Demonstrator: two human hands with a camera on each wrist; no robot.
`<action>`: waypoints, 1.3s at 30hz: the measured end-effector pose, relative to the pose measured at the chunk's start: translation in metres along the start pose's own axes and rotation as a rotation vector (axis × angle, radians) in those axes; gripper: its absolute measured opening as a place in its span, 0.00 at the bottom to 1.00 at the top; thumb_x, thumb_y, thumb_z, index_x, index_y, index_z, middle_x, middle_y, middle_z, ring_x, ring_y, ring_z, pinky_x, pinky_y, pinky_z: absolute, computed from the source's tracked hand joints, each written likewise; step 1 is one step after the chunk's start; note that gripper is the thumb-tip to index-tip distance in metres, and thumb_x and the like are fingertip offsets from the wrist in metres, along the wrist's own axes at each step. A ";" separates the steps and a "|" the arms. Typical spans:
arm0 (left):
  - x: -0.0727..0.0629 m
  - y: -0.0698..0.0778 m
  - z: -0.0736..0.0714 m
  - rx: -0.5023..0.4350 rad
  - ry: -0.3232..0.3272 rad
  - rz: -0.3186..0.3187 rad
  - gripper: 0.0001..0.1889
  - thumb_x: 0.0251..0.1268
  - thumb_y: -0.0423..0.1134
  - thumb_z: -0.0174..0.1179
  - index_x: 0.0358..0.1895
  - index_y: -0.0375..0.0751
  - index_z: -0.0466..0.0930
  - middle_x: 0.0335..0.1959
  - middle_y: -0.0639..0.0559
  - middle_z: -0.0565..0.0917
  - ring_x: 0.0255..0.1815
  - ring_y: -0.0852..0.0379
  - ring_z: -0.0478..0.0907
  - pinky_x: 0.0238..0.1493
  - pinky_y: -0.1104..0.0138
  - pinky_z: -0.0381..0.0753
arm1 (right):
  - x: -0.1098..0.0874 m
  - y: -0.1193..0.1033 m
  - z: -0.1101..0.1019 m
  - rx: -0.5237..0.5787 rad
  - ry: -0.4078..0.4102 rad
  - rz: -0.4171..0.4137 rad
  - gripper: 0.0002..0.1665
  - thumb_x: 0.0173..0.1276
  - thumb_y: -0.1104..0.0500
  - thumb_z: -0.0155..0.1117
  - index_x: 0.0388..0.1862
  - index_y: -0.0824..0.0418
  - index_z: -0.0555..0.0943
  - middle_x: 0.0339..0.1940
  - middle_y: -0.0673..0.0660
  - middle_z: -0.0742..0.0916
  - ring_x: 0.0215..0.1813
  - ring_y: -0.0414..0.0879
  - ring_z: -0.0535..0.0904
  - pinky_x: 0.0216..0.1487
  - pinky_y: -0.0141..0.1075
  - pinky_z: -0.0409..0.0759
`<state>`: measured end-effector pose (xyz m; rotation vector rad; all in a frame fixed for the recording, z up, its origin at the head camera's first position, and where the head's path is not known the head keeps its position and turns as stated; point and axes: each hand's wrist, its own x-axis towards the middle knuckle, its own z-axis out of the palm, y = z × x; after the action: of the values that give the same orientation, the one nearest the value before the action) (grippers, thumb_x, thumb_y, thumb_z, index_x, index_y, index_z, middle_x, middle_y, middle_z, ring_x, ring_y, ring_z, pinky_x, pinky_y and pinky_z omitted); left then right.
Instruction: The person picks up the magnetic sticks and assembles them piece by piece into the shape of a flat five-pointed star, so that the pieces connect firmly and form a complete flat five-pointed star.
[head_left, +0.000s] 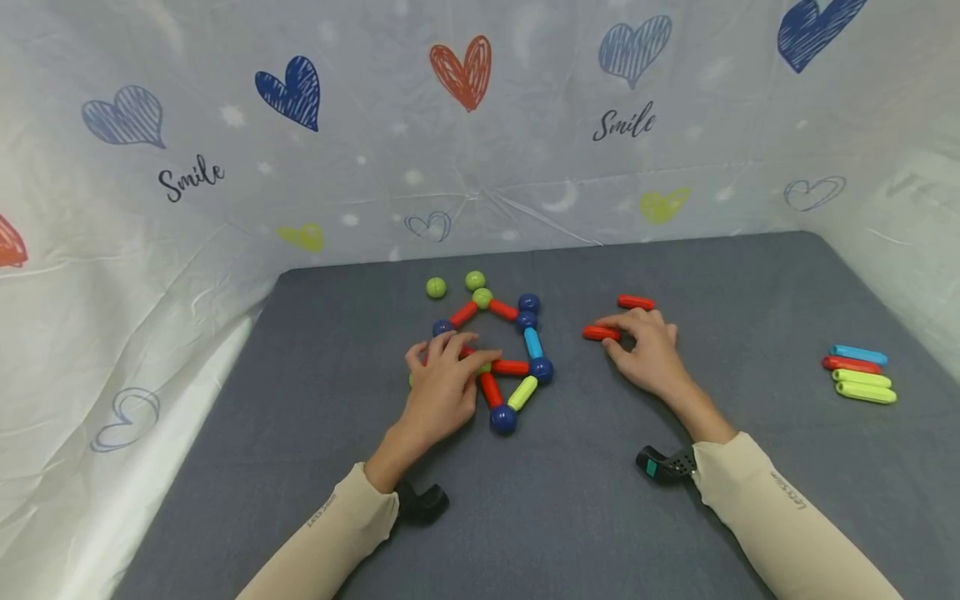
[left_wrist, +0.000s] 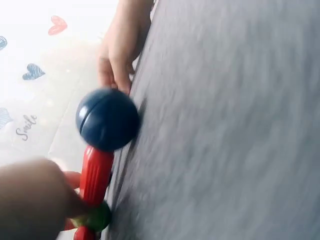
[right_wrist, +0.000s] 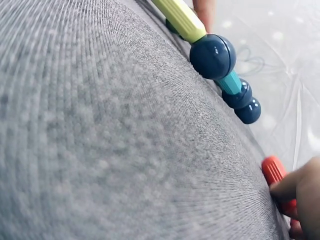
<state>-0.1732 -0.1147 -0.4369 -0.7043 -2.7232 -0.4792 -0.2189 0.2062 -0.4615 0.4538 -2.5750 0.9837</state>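
Rod frame (head_left: 532,342), left hand (head_left: 441,385) gripping and partly hiding it, right hand (head_left: 651,352) pinching red rod (head_left: 597,332), second red rod (head_left: 634,302) beyond

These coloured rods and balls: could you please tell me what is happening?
The person's left grip holds a multicoloured plastic ball-and-rod frame. The right grip pinches a short, ridged red plastic rod, not joined to the frame. A second red rod lies just beyond, and four blue, red and yellow-green rods lie together at far right.

Right fingers (head_left: 628,320) pinch red rod (head_left: 597,332); left fingers (head_left: 477,361) hold ball-and-rod frame (head_left: 512,367).
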 end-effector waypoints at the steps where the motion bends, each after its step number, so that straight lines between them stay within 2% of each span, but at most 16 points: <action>1: -0.001 0.002 0.001 -0.022 0.000 -0.009 0.19 0.73 0.37 0.55 0.60 0.60 0.84 0.67 0.46 0.77 0.71 0.40 0.65 0.65 0.32 0.50 | 0.000 0.000 0.000 0.008 -0.015 -0.014 0.15 0.66 0.66 0.68 0.51 0.60 0.87 0.47 0.63 0.86 0.51 0.60 0.71 0.44 0.48 0.51; 3: -0.002 0.007 0.004 -0.064 -0.030 -0.033 0.17 0.76 0.47 0.54 0.63 0.60 0.82 0.69 0.46 0.76 0.74 0.39 0.63 0.66 0.32 0.48 | 0.000 -0.001 0.001 0.016 -0.040 -0.049 0.15 0.64 0.66 0.69 0.50 0.59 0.88 0.46 0.62 0.86 0.53 0.59 0.72 0.44 0.47 0.51; 6: -0.004 0.014 0.007 -0.091 -0.116 -0.081 0.29 0.69 0.67 0.53 0.68 0.61 0.77 0.75 0.47 0.70 0.80 0.37 0.54 0.68 0.32 0.46 | 0.000 -0.001 0.003 0.055 -0.088 -0.097 0.16 0.63 0.66 0.71 0.50 0.56 0.89 0.43 0.58 0.86 0.50 0.54 0.73 0.45 0.46 0.52; 9: -0.005 0.018 0.008 -0.081 -0.188 -0.120 0.38 0.60 0.74 0.55 0.72 0.63 0.72 0.80 0.47 0.63 0.84 0.37 0.46 0.70 0.32 0.46 | -0.001 -0.002 0.004 0.120 -0.146 -0.136 0.16 0.63 0.66 0.72 0.50 0.54 0.89 0.43 0.55 0.86 0.49 0.50 0.73 0.47 0.45 0.52; 14: -0.006 0.021 0.009 -0.106 -0.212 -0.137 0.36 0.62 0.67 0.59 0.73 0.62 0.70 0.83 0.49 0.56 0.85 0.37 0.38 0.74 0.33 0.43 | -0.003 -0.008 0.004 0.200 -0.231 -0.174 0.15 0.66 0.64 0.71 0.51 0.52 0.89 0.45 0.52 0.87 0.50 0.47 0.73 0.49 0.45 0.56; 20: -0.008 0.020 0.014 -0.152 -0.170 -0.139 0.33 0.60 0.54 0.56 0.73 0.62 0.72 0.85 0.50 0.52 0.86 0.38 0.33 0.75 0.33 0.32 | -0.005 -0.017 0.008 0.228 -0.269 -0.194 0.16 0.67 0.63 0.71 0.51 0.50 0.89 0.45 0.50 0.87 0.50 0.45 0.74 0.50 0.45 0.58; 25: -0.008 0.020 0.017 -0.178 -0.120 -0.128 0.33 0.57 0.49 0.54 0.71 0.59 0.74 0.84 0.49 0.54 0.86 0.38 0.36 0.76 0.34 0.29 | -0.006 -0.023 0.011 0.232 -0.283 -0.204 0.16 0.66 0.62 0.72 0.52 0.49 0.89 0.44 0.49 0.88 0.48 0.44 0.74 0.50 0.44 0.59; 28: -0.007 0.019 0.018 -0.186 -0.107 -0.117 0.33 0.56 0.47 0.53 0.70 0.58 0.74 0.84 0.49 0.56 0.86 0.38 0.38 0.77 0.35 0.30 | -0.005 -0.024 0.010 0.239 -0.298 -0.201 0.17 0.66 0.61 0.72 0.52 0.48 0.89 0.43 0.47 0.87 0.48 0.42 0.73 0.50 0.44 0.59; 30: -0.007 0.018 0.018 -0.192 -0.105 -0.110 0.32 0.55 0.46 0.52 0.69 0.57 0.75 0.83 0.49 0.57 0.86 0.37 0.39 0.77 0.35 0.30 | -0.004 -0.023 0.010 0.270 -0.298 -0.194 0.17 0.66 0.62 0.72 0.53 0.49 0.89 0.43 0.48 0.87 0.47 0.43 0.74 0.51 0.44 0.62; 33: -0.006 0.017 0.018 -0.203 -0.106 -0.096 0.32 0.54 0.44 0.51 0.68 0.55 0.76 0.82 0.49 0.59 0.86 0.37 0.39 0.77 0.36 0.30 | -0.001 -0.019 0.008 0.285 -0.215 -0.161 0.15 0.66 0.63 0.72 0.51 0.53 0.89 0.44 0.51 0.88 0.46 0.45 0.75 0.51 0.43 0.66; 36: -0.006 0.016 0.018 -0.212 -0.107 -0.080 0.32 0.53 0.44 0.51 0.67 0.54 0.76 0.82 0.49 0.60 0.86 0.37 0.39 0.77 0.35 0.30 | 0.002 -0.013 0.006 0.213 -0.014 -0.085 0.12 0.66 0.63 0.71 0.48 0.58 0.89 0.45 0.58 0.88 0.47 0.51 0.74 0.51 0.47 0.63; 39: -0.007 0.014 0.019 -0.217 -0.108 -0.061 0.30 0.56 0.46 0.52 0.66 0.54 0.76 0.81 0.49 0.61 0.86 0.37 0.40 0.77 0.35 0.30 | 0.005 -0.002 0.000 0.087 0.200 0.063 0.13 0.66 0.63 0.69 0.49 0.61 0.88 0.48 0.65 0.85 0.50 0.60 0.71 0.51 0.55 0.56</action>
<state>-0.1641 -0.0983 -0.4530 -0.7210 -2.8273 -0.7818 -0.2225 0.2040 -0.4589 0.2821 -2.3880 1.1073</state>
